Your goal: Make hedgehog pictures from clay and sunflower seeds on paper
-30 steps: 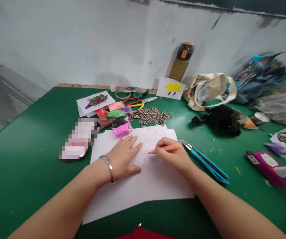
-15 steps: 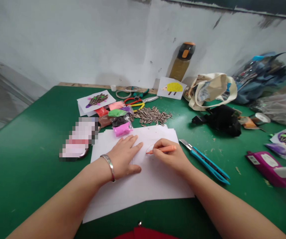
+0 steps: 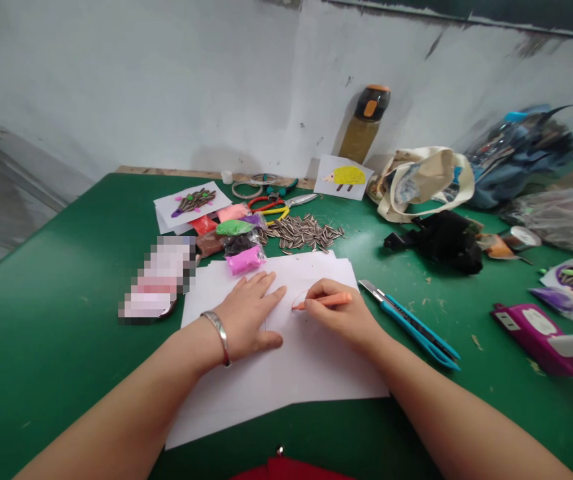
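Head view. The right hand (image 3: 342, 313) is closed around an orange pen (image 3: 335, 299), thumb and fingers pinching the barrel toward its writing end. The pen is slim and plain in colour, held at a low slant, its blunt end to the right and its dark tip pointing left at the white sheets (image 3: 316, 367). A thin, faint curved line (image 3: 297, 294) shows on the paper just beyond the tip; contact between tip and paper appears likely but cannot be confirmed.

The left hand (image 3: 251, 313) lies palm down on the left part of the paper, fingers spread, gripping nothing. A silver bangle (image 3: 218, 338) is on its wrist.

The sheets are white and almost unmarked, overlapping with uneven edges, and lie on the near middle part of the green table (image 3: 66, 280). A few dark specks are noted on them.

A pink packet (image 3: 245, 260) overlaps their far left edge, with other coloured packets (image 3: 235, 228) directly behind. A heap of striped seeds (image 3: 304, 233) lies just beyond the far edge. To the right, a blue-handled cutter (image 3: 411, 327) lies apart from the right hand. On the far side, a card (image 3: 342, 177) bears a yellow-bodied animal drawing.
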